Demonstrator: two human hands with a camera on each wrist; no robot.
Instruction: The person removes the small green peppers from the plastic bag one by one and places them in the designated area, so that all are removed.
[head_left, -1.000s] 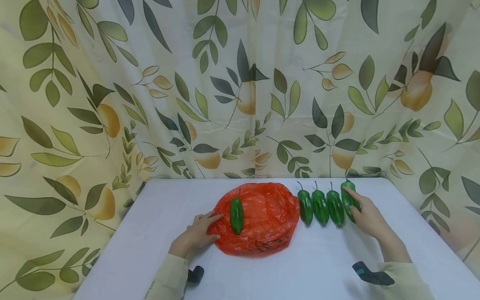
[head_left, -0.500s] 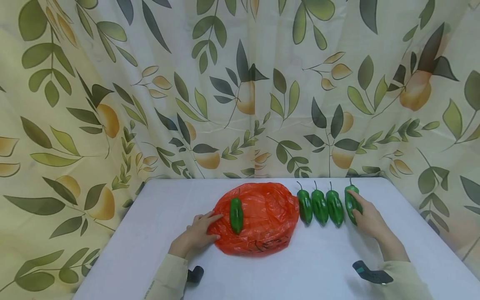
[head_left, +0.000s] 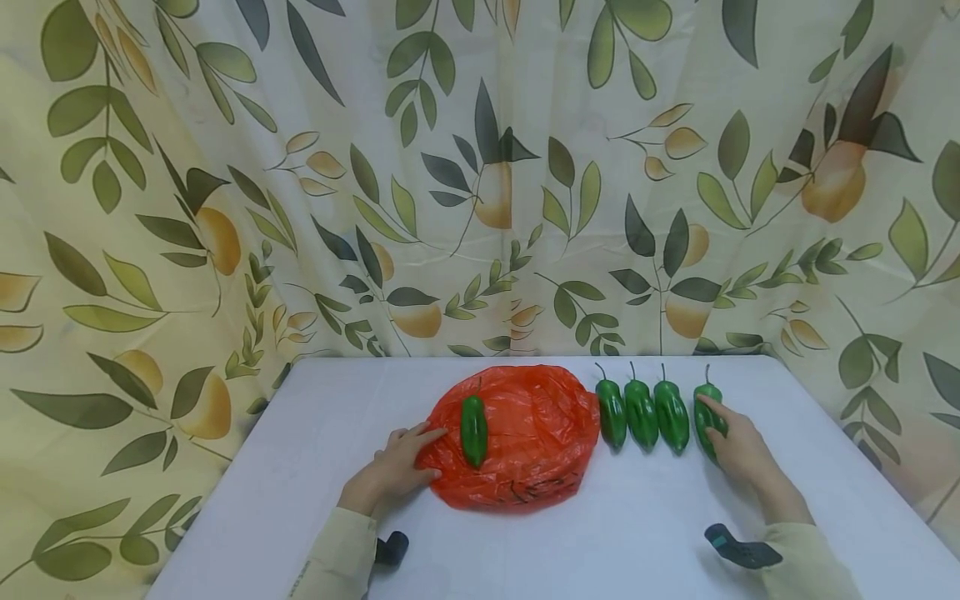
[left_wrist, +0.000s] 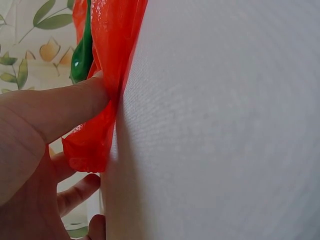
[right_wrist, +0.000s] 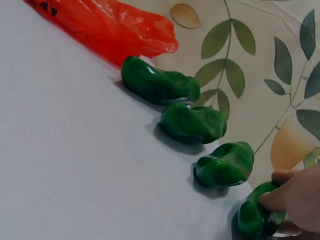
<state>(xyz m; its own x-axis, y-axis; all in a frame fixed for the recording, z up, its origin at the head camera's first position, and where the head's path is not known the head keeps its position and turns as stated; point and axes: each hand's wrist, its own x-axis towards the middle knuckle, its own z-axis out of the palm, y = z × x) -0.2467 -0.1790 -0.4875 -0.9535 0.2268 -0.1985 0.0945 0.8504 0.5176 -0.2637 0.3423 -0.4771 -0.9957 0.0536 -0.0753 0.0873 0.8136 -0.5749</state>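
Observation:
My right hand holds a glossy green pepper at the right end of a row, thumb and index finger on its sides. Its curved stem points to the far edge. Three more green peppers lie left of it: one by the bag, a middle one and one nearest my hand. My left hand holds the left edge of a red plastic bag between thumb and fingers. On the bag's left part lies another green pepper. In the left wrist view, my thumb presses the bag low beside the table.
The white tabletop stretches in front of the bag and peppers. Behind it hangs a curtain printed with leaves and fruit. Dark wrist camera mounts stick out inward from both sleeves.
My right hand has shifted the pepper slightly right and nearer to me, widening its gap from the row. My left hand, the bag and the other peppers have stayed put.

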